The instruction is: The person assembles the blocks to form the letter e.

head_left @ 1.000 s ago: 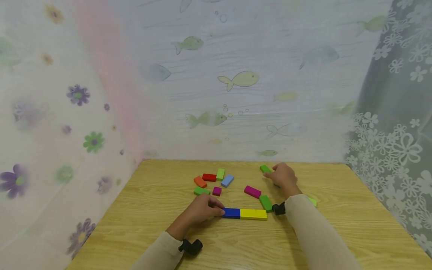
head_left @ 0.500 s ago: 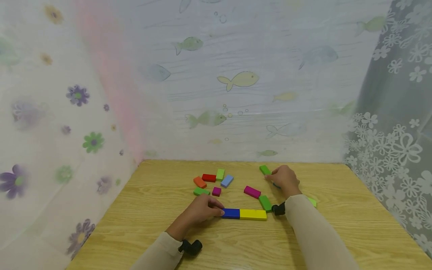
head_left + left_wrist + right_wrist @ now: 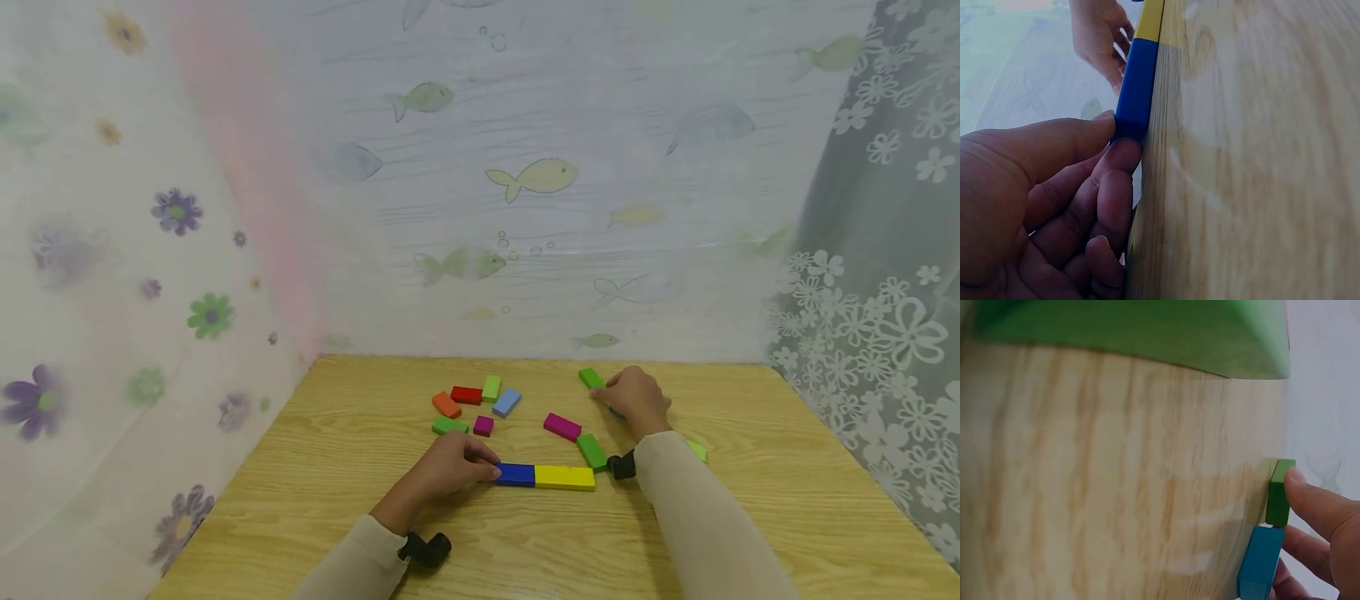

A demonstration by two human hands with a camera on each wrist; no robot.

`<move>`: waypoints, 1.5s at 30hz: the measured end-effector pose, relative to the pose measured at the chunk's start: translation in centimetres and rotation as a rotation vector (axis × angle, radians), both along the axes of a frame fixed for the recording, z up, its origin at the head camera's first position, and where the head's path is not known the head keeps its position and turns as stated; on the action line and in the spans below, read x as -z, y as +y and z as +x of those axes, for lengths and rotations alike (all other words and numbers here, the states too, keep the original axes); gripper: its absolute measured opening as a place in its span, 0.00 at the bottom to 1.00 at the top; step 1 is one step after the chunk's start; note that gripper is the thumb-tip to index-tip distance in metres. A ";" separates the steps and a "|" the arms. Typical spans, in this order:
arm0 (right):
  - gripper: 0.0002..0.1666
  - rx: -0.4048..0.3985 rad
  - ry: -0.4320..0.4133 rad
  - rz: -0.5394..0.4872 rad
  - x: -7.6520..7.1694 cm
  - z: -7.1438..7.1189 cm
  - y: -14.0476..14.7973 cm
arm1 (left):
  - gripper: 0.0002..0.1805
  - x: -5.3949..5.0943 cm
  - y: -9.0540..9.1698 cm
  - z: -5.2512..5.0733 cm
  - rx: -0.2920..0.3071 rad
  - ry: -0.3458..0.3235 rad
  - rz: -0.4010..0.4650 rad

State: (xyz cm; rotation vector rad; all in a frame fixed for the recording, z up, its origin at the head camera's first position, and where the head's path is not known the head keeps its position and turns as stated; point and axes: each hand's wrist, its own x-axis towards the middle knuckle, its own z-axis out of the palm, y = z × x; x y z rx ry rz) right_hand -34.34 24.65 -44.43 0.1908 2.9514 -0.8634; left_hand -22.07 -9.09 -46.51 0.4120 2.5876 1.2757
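My left hand (image 3: 447, 467) pinches the near end of a blue block (image 3: 1137, 84) between thumb and index finger. That block lies end to end with a yellow block (image 3: 564, 477) on the table. Farther back on the right, my right hand (image 3: 633, 398) is at a green block (image 3: 1279, 492); its thumb touches one edge and the index finger reaches the opposite end. A teal block (image 3: 1261, 562) lies against this green block, with other fingers behind it. From the head view, the right hand covers most of the teal block.
Left of centre lie an orange block (image 3: 447, 405), red block (image 3: 467, 395), light-blue block (image 3: 506, 403) and several others. A magenta block (image 3: 562, 427) and another green block (image 3: 592, 452) touch near the yellow one. A lime block (image 3: 698, 451) shows beside the right sleeve.
My right hand has shifted slightly right and down, showing more of the green block's near end. My left hand and the blue and yellow blocks have stayed put.
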 end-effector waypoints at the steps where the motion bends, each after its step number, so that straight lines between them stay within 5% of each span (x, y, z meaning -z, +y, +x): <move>1: 0.30 0.000 0.001 0.003 -0.1 0.0 0.0 | 0.06 0.0 0.0 0.0 0.002 0.002 0.000; 24: 0.27 -0.030 0.055 0.034 -0.5 -0.6 0.3 | 0.06 0.0 0.1 -0.1 0.001 0.006 -0.002; 45: 0.28 -0.191 0.124 -0.141 -0.5 0.6 -1.3 | 0.06 0.1 -0.1 -0.1 0.004 0.011 0.003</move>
